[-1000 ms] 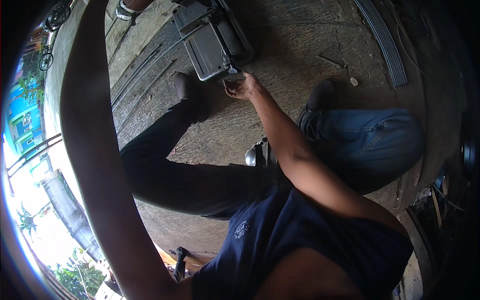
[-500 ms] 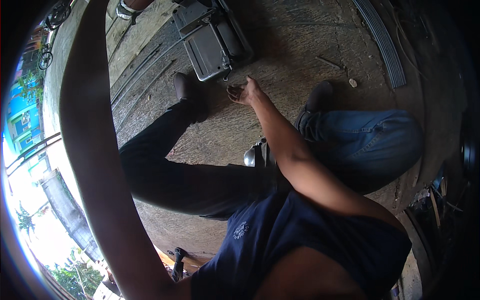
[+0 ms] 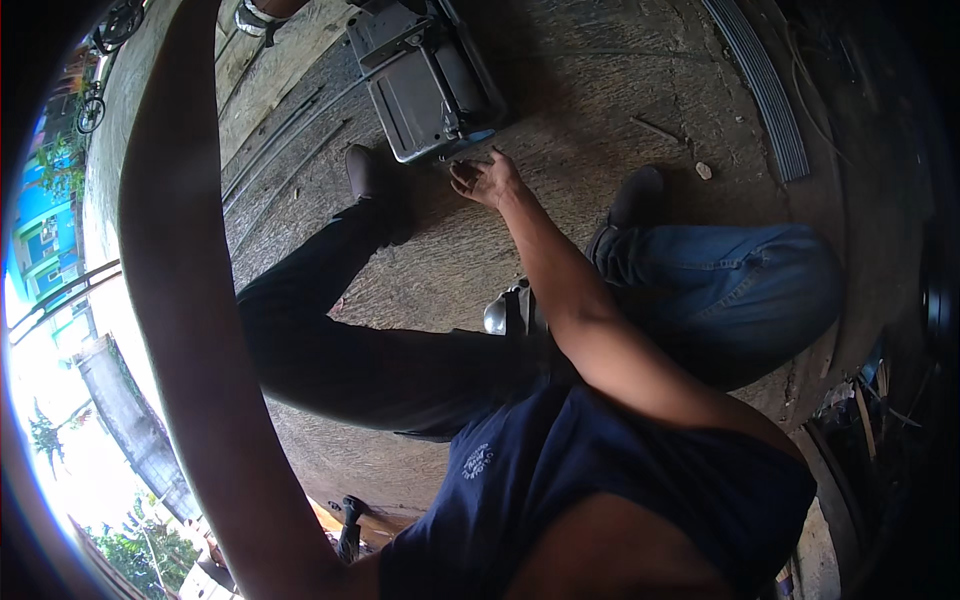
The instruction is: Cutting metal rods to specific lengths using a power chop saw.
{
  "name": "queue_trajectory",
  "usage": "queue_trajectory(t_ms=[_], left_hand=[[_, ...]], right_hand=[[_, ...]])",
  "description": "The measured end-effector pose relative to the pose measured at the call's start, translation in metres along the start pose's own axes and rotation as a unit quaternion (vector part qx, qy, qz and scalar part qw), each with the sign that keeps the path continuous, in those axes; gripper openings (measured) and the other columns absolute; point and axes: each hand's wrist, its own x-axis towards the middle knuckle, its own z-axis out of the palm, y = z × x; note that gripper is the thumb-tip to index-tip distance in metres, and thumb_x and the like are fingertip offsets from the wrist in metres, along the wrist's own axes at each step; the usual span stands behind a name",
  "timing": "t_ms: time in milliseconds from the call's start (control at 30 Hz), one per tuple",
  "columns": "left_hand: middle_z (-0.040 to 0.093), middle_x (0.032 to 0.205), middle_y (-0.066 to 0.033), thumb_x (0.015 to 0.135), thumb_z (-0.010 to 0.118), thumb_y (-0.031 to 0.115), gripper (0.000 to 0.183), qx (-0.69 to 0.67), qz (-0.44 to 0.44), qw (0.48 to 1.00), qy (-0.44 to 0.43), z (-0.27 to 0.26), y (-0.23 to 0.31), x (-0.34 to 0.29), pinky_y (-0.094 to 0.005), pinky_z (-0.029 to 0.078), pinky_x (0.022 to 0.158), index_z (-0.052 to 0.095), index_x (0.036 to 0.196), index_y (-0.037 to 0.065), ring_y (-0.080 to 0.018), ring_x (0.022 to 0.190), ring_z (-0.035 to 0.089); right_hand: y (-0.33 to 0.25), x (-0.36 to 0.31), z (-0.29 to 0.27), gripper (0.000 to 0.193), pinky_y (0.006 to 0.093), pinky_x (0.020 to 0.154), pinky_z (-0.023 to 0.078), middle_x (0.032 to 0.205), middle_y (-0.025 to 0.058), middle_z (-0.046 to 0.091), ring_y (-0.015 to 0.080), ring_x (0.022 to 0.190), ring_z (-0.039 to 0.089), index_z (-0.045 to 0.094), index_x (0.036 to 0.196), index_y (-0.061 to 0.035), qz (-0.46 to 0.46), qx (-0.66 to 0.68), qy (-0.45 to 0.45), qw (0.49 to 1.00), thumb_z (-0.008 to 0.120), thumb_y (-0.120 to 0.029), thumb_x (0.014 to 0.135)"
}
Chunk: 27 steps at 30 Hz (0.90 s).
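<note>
My right hand (image 3: 486,182) reaches forward, palm turned up, its fingers apart and loosely curled. Nothing shows in it. Its fingertips are close to the near end of a grey metal machine base (image 3: 405,112), which looks like the base of a chop saw; whether they touch it I cannot tell. A clamp screw rod (image 3: 441,80) runs along the top of that base toward my hand. My left forearm (image 3: 180,250) stretches up the left side and leaves the picture at the top, so my left hand is out of view.
Long thin metal rods (image 3: 275,145) lie on the rough floor left of the base. A ribbed metal strip (image 3: 765,85) lies far right, with a short stick (image 3: 655,128) and a pale stone (image 3: 704,172) nearer. A black-and-white shoe-like thing (image 3: 250,20) shows at the top edge.
My right hand has shifted slightly up and left, closer to the machine base. A bluish glint now shows on the base's near end. My left arm stays almost in place.
</note>
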Motion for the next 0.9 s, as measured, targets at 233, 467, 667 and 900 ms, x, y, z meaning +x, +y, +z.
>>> queue_trajectory(t_ms=[233,467,667,900], left_hand=[[0.069,0.075,-0.0148,0.076,0.066,0.035,0.033,0.018,0.019,0.999,0.026,0.002,-0.001,0.000,-0.0358,0.052,0.058,0.069,0.084,0.002,-0.0242,0.069,0.068],[0.069,0.077,-0.0143,0.076,0.067,0.032,0.031,-0.060,-0.007,0.998,-0.026,-0.010,0.010,-0.012,-0.0377,0.052,0.065,0.069,0.086,0.003,-0.0238,0.074,0.068],[0.069,0.084,-0.0169,0.076,0.064,0.029,0.029,-0.041,-0.018,0.999,0.010,-0.006,0.005,-0.005,-0.0375,0.052,0.066,0.070,0.086,0.002,-0.0250,0.075,0.067],[0.067,0.106,-0.0092,0.078,0.073,0.048,0.087,-0.330,-0.081,0.935,-0.104,-0.003,0.001,-0.017,-0.0317,0.052,0.072,0.033,0.133,-0.007,-0.0202,0.079,0.066]], right_hand=[[-0.008,-0.004,-0.001,0.043,0.0514,0.097,0.036,0.111,0.0084,0.057,0.0221,0.102,0.056,0.051,0.099,-0.0042,-0.197,0.123,0.066,0.970,0.044,-0.045,0.090],[-0.005,-0.007,0.009,0.046,0.0479,0.094,0.039,0.098,0.0103,0.055,0.0237,0.096,0.055,0.053,0.107,-0.0054,-0.010,0.022,0.031,0.999,0.046,-0.047,0.089],[-0.012,-0.018,0.000,0.039,0.0439,0.088,0.042,0.077,0.0067,0.053,0.0229,0.091,0.055,0.049,0.072,-0.0090,-0.162,0.248,0.019,0.955,0.051,-0.044,0.087],[-0.027,-0.006,-0.016,0.029,0.0385,0.070,0.046,0.074,0.0026,0.056,0.0202,0.071,0.057,0.056,0.076,-0.0105,-0.151,0.086,0.076,0.982,0.055,-0.037,0.087]])
